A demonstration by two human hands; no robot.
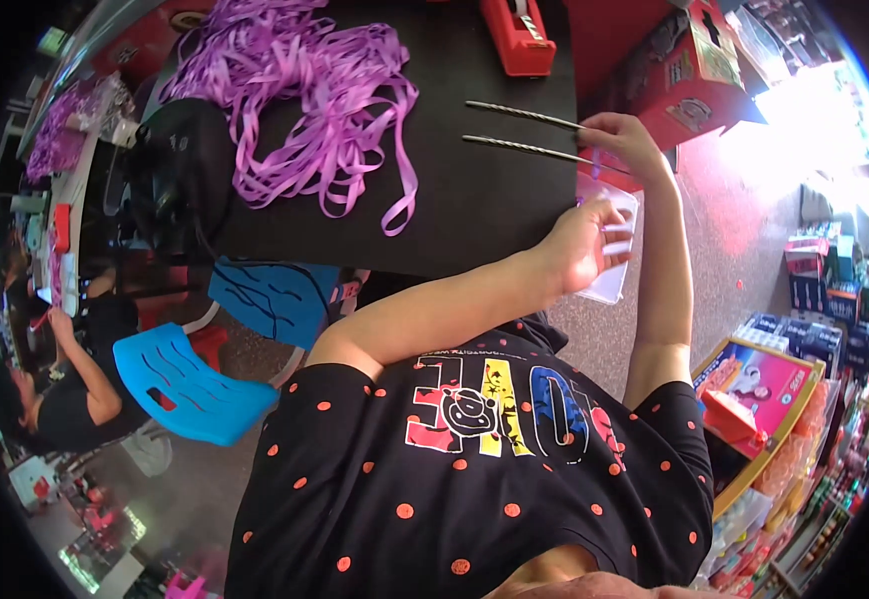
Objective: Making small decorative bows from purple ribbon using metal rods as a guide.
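My left hand [586,245] grips a clear plastic bag [614,282] just off the right edge of the black table [474,205]. Above it, my right hand [626,140] pinches a short purple strip [595,166] that hangs down toward the bag's mouth. Two thin dark twisted sticks [524,133] lie side by side on the table, their right ends by my right fingertips. A big loose heap of purple ribbon [299,95] covers the table's far left part.
A red tape dispenser [517,35] stands at the table's far edge and a red carton [699,85] beyond its right corner. A black bag [180,175] lies left of the ribbon. Two blue plastic chairs [195,384] stand at my left, with another person [60,394] seated past them. Stacked boxed goods [769,384] fill the right.
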